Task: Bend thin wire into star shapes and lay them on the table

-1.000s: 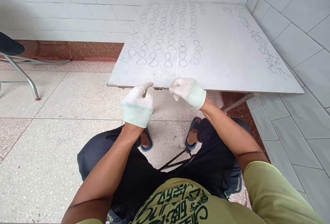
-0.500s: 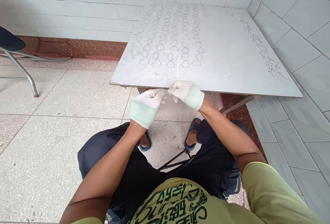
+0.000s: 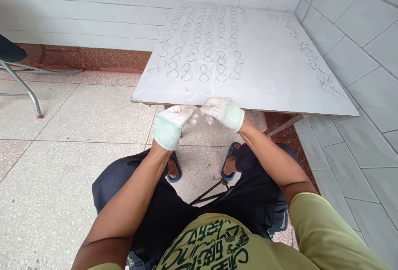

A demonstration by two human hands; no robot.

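White-gloved and angled inward, the left hand (image 3: 179,116) and right hand (image 3: 220,110) sit nearly tip to tip at the table (image 3: 264,66)'s near edge; thumbs press forefingers, pinching one thin bent wire (image 3: 202,93) that shows just beyond them; past it, six long columns of figure-eights (image 3: 221,66), one short; one line of stars (image 3: 325,81) at right.

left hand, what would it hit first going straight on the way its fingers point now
Most likely the right hand: its gloved fingertips sit just beyond those of the left hand, though depth is hard to judge.
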